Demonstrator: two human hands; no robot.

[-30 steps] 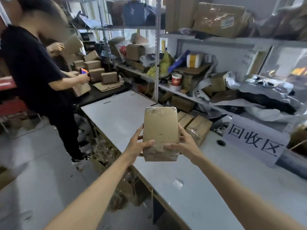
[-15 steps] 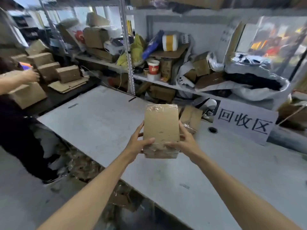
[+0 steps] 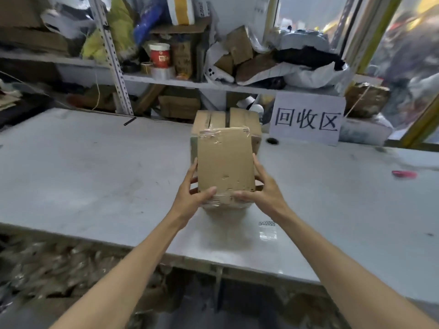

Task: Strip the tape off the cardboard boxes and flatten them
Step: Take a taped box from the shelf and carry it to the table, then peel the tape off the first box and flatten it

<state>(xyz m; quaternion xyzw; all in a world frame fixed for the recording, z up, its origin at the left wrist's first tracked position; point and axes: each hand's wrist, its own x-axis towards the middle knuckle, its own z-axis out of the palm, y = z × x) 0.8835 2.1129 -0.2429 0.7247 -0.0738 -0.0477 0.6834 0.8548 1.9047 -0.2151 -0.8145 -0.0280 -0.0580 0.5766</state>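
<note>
Cardboard box (image 3: 224, 167) stands upright over the middle of the tabletop (image 3: 95, 174), broad face twd the camera. Clear tape (image 3: 213, 136) is wrinkled along its top edge, w/ more round the bottom. Can't tell if its base touches the tabletop or hangs just above.

Both hands grip its lower part. Left hand (image 3: 190, 193) has the thumb across the near face and fingers round the left side. Right hand (image 3: 263, 191) mirrors it on the right side. The thumbs are near each other but apart.

Right behind, at the far edge of the tabletop, sits a cardboard stack (image 3: 242, 119), its lower part hidden by the held box. Just right of it a white paper sign (image 3: 307, 118) w/ black characters leans upright, and a dark hole (image 3: 272, 140) shows at its foot.

Near the front edge, right of the box, a clear tape scrap (image 3: 268, 230) lies flat. A pink item (image 3: 403, 174), blurred, lies twd the right edge. A small black stick (image 3: 130, 121) lies at the far edge, left.

Beyond is a cluttered shelf (image 3: 178, 79) w/ a red cup (image 3: 159, 55), bags and more cardboard.
</note>
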